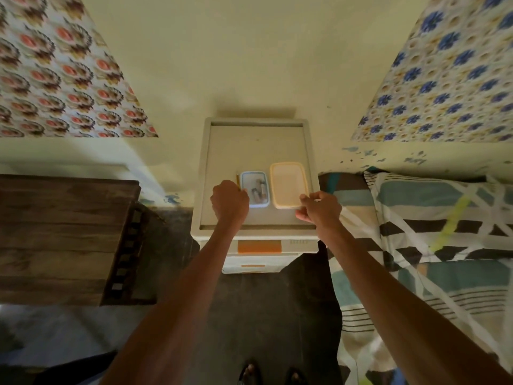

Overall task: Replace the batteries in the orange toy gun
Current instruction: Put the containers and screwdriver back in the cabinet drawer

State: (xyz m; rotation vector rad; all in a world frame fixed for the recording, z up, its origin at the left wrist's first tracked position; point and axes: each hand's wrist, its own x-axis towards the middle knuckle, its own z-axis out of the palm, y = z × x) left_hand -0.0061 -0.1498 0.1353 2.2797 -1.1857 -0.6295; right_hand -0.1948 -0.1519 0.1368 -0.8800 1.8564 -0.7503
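On the surface (236,151), my right grip (319,208) pinches the orange box (288,184) by its corner: light, stiff plastic, I judge. My left grip (229,201) curls beside the blue box (255,190); its hold is unclear.

A home bedroom: a bed (433,245) with patterned bedding beside a small plastic drawer unit (258,245).

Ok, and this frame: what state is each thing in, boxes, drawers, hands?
orange-rimmed box: lid on, closed.
blue-rimmed box: contents visible; whether lidded, cannot tell.
drawers: pushed in.
right hand: fingers pinch the orange-rimmed box's near right corner.
left hand: curled beside the blue-rimmed box; grip unclear.
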